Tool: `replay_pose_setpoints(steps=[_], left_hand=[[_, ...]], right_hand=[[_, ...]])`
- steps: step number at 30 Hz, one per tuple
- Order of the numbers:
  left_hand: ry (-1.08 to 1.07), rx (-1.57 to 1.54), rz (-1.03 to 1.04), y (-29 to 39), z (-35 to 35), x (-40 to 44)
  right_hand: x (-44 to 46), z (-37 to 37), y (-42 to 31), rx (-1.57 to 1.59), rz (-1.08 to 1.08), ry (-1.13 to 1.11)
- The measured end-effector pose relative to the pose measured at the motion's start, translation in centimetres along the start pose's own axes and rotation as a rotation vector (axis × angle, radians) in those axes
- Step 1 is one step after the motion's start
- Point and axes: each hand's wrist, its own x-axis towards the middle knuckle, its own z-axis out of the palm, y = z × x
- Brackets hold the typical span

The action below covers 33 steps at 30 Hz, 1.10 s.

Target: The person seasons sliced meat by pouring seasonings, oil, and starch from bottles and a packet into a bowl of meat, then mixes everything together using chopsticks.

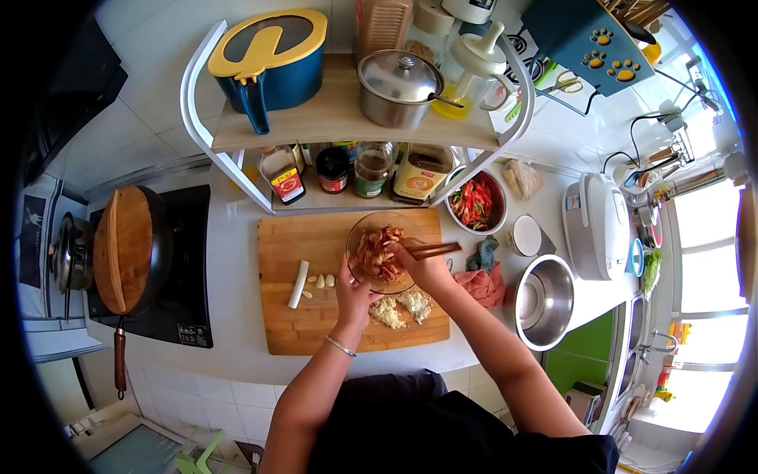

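A glass bowl (pixel 417 227) of reddish-brown meat pieces (pixel 379 251) stands over the wooden cutting board (pixel 284 336). My left hand (pixel 353 296) grips the bowl's lower left side. In my right hand (pixel 421 265) is a pair of brown chopsticks (pixel 436 249); their handles point right, and their tips are hidden by the hand and the meat. On the board, a white stalk piece (pixel 299 284) and several garlic cloves (pixel 325 280) lie left of the bowl. Two heaps of pale chopped bits, one on the left (pixel 387 313) and one on the right (pixel 416 305), are just below it.
A lidded pan (pixel 130 249) is on the left stove. Behind the board, a shelf (pixel 339 118) holds a pot (pixel 399 87) and bottles. To the right are a bowl of cut peppers (pixel 476 201), a pink cloth (pixel 483 286), a steel basin (pixel 543 302) and a rice cooker (pixel 598 229).
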Motion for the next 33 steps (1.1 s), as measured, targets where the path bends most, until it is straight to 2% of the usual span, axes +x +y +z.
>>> replay_pose_setpoints(steps=[1,3,4,5,7,8,10,11,13,14,15,17,18,22,24,27,28,29,31,32,33], left_hand=[[-0.001,-0.001,0.0,-0.1,0.0,0.0],[0.014,0.007,0.024,-0.2,0.1,0.1],[0.015,0.004,0.024,-0.2,0.1,0.1],[0.028,0.003,0.012,-0.2,0.1,0.1],[0.036,0.007,0.001,-0.2,0.1,0.0],[0.024,0.003,0.01,-0.2,0.1,-0.1],[0.016,-0.007,0.019,-0.3,0.1,0.0],[0.012,-0.016,0.027,-0.7,-0.2,0.0],[0.007,-0.033,0.039,-1.1,-0.3,0.1],[0.028,-0.012,0.038,-1.2,-0.2,0.2],[0.046,0.009,0.038,-1.2,-0.1,0.2],[0.041,0.018,0.042,-1.4,0.1,0.2],[0.04,0.034,0.045,-1.3,0.1,0.2],[0.024,0.031,0.025,-0.7,-0.1,-0.3],[0.0,0.002,0.028,-0.5,0.2,-0.2],[-0.005,0.004,0.046,-0.6,0.1,-0.1],[-0.003,0.001,0.046,-0.6,0.1,-0.2],[-0.003,-0.012,0.033,-0.4,0.2,-0.3],[-0.002,-0.025,0.017,-0.5,0.1,-0.3],[-0.026,-0.029,0.014,-0.6,-0.2,0.0],[-0.052,-0.032,0.012,-0.8,-0.4,0.2]], right_hand=[[-0.1,-0.7,-0.4,-0.078,-0.099,-0.058],[0.8,-2.6,-1.2,0.108,0.096,-0.055],[1.4,-3.3,-1.9,0.212,0.181,0.021],[1.9,-3.7,-1.7,0.104,0.121,0.039],[1.6,-1.8,1.6,-0.359,-0.373,0.049],[1.2,-1.9,1.4,-0.358,-0.373,0.052],[0.5,-2.5,1.4,-0.02,0.014,-0.109],[0.6,-3.6,0.8,0.27,0.23,-0.089],[0.2,-5.9,0.0,0.327,0.346,0.09],[-0.4,-6.6,-0.1,0.167,0.348,0.11],[-1.2,-5.3,1.4,0.164,0.346,0.11],[-2.8,-1.1,5.0,0.347,0.436,0.177],[-3.2,0.2,3.7,0.611,0.419,0.228],[-2.2,0.4,0.8,0.796,0.401,0.343],[-1.6,1.0,0.1,0.653,0.318,0.165],[-0.2,-0.2,0.8,0.071,0.171,-0.053],[0.2,-0.9,-0.4,0.172,0.177,0.045],[0.3,-0.7,-1.2,0.169,0.175,0.042],[0.1,0.3,-2.3,0.397,0.243,0.038],[0.1,0.5,-1.9,0.07,-0.006,0.012],[0.1,0.1,-1.5,0.07,-0.006,0.012]])
